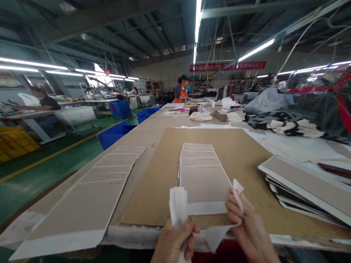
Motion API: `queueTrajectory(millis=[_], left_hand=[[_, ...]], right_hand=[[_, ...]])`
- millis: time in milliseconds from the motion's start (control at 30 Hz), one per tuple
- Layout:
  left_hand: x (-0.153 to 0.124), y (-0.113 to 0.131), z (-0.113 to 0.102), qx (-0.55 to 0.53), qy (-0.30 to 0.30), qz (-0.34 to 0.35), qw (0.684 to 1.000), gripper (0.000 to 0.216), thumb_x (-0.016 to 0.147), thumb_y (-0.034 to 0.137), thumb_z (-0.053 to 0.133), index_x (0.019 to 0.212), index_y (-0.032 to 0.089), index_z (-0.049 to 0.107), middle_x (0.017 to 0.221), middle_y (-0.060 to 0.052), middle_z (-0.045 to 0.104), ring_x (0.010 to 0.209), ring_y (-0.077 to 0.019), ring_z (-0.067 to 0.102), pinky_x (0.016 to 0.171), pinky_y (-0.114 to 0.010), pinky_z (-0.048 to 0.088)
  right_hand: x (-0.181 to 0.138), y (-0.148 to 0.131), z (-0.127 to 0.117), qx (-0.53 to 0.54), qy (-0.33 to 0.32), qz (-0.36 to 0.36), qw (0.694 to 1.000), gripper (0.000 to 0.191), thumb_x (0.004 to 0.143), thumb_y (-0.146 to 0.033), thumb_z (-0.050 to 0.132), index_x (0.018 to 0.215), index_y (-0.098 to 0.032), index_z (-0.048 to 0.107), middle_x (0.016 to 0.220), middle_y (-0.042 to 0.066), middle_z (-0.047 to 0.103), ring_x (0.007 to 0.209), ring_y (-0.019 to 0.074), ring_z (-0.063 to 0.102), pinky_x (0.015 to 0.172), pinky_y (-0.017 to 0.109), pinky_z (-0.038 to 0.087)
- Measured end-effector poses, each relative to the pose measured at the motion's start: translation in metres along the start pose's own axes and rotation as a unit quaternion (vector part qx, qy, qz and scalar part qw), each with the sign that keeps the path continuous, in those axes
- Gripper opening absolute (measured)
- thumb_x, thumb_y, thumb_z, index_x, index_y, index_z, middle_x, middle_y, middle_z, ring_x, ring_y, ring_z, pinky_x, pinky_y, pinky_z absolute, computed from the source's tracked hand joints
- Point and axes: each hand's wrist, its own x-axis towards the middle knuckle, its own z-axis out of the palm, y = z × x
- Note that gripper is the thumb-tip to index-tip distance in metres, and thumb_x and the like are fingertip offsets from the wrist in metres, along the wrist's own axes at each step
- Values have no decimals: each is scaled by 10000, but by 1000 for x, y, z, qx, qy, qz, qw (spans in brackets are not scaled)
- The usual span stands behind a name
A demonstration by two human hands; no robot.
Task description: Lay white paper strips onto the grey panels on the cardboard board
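Note:
At the bottom of the view my left hand (175, 241) is closed round a folded white strip (178, 206) that stands upright. My right hand (248, 226) pinches another white strip (238, 195) between thumb and fingers; a loose tail of it (216, 235) hangs below. Both hands hover at the near edge of a brown cardboard sheet (241, 153). Just beyond the hands lies a fanned row of grey-brown cards with white borders (203, 175).
A second overlapping row of larger cards (95, 193) runs along the table's left edge. Stacked boards (309, 193) lie at the right. Further back sit cloth pieces and bags (282, 122), blue bins (113, 135), and people at other benches, one standing in an orange apron (181, 89).

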Motion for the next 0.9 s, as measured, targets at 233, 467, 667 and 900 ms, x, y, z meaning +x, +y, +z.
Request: queueTrajectory(millis=[233, 467, 667, 900], left_hand=[[19, 64, -25, 565, 86, 159, 805, 237, 852, 315, 477, 957, 213, 664, 846, -32, 648, 831, -197, 593, 764, -282, 425], [53, 46, -16, 727, 13, 157, 668, 448, 726, 95, 417, 1098, 189, 649, 1252, -79, 585, 1154, -262, 507, 1060, -418, 330], [50, 36, -20, 708, 4, 177, 684, 457, 743, 107, 412, 1131, 203, 631, 1286, -40, 570, 1182, -225, 487, 1114, -406, 251], [42, 40, -17, 679, 6, 183, 711, 396, 719, 99, 404, 972, 226, 681, 1199, -32, 621, 1099, -225, 530, 1018, -401, 356]], right_hand=[[36, -67, -66, -601, 16, -43, 798, 335, 806, -559, 573, 829, -235, 654, 795, 7, 657, 775, 188, 621, 717, 272, 528], [48, -37, -86, -760, -32, -159, 629, 442, 880, -511, 383, 870, -210, 707, 1243, 108, 609, 1168, 281, 538, 1091, 470, 350], [41, -34, -87, -758, -43, -163, 630, 433, 895, -485, 370, 829, -219, 705, 1215, 90, 625, 1148, 283, 542, 1068, 484, 367], [28, -37, -84, -737, -57, -131, 661, 421, 919, -509, 348, 825, -233, 651, 1198, 76, 610, 1131, 255, 535, 1053, 445, 364]])
